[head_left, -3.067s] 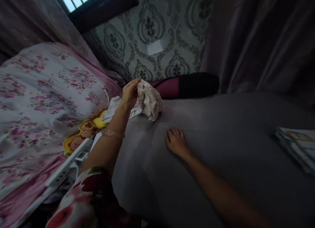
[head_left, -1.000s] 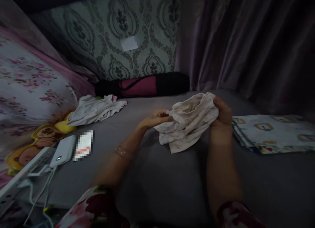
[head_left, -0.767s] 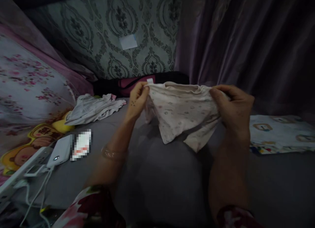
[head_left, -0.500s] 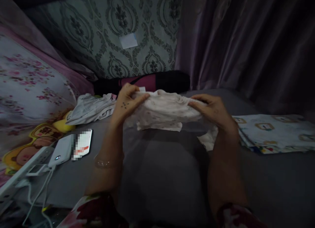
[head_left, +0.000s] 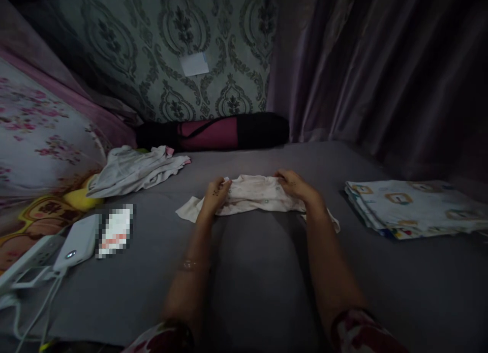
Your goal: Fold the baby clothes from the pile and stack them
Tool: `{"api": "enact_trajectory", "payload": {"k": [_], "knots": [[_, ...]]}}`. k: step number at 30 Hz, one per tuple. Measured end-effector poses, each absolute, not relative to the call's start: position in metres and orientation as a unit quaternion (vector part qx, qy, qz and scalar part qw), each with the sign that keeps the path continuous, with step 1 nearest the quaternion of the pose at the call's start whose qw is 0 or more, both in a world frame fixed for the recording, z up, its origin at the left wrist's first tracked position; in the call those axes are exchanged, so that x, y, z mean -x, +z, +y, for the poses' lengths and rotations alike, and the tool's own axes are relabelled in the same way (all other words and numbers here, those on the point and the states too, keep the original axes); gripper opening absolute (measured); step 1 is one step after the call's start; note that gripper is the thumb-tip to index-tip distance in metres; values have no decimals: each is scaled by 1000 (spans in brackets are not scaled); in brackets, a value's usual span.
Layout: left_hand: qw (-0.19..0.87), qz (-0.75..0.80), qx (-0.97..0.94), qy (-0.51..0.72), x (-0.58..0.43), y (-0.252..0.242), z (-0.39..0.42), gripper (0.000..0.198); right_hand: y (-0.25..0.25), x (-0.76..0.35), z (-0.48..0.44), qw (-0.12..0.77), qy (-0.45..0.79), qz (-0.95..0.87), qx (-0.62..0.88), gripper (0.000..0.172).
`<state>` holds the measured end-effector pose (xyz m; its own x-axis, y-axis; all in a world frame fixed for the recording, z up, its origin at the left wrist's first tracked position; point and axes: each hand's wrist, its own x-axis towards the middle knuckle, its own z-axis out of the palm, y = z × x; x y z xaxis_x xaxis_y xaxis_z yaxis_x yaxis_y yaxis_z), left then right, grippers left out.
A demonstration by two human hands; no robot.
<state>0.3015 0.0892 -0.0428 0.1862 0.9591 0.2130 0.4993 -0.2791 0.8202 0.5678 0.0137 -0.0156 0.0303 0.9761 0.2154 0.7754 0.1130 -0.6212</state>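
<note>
A small pale baby garment (head_left: pixel 253 194) with a faint print lies bunched across the grey bedding, its sleeves spreading out to both sides. At its upper left edge, my left hand (head_left: pixel 215 195) is closed, fingers pinching the cloth near a small white tag. My right hand (head_left: pixel 294 185) pinches the upper right edge, and that wrist covers part of the right sleeve. Both hands rest low, close to the bed surface (head_left: pixel 251 271).
Left are crumpled light clothes (head_left: pixel 139 167), a pixelated flat item (head_left: pixel 115 231), a white power bank (head_left: pixel 78 241) with cables and a power strip (head_left: pixel 34 259). A folded printed cloth (head_left: pixel 415 203) lies right. Behind, a black-and-magenta long bag (head_left: pixel 217 131) lies along the wall.
Both hands have lowered the garment from mid-air onto the bed, keeping hold of its upper edge. Its left sleeve now lies in sight. The camera view has shifted slightly.
</note>
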Motion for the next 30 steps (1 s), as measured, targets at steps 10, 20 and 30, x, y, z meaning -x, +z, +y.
{"api": "enact_trajectory", "payload": {"k": [10,20,30], "knots": [[83,536,-802,251,-307,-38,81,16,-7,-556,17,318,199,-654,657,28],[222,504,-754,358,-307,-36,89,15,2,-553,10,384,309,-616,614,34],[465,410,-669,410,-298,-20,77,36,6,-551,8,399,282,-577,655,47]]}}
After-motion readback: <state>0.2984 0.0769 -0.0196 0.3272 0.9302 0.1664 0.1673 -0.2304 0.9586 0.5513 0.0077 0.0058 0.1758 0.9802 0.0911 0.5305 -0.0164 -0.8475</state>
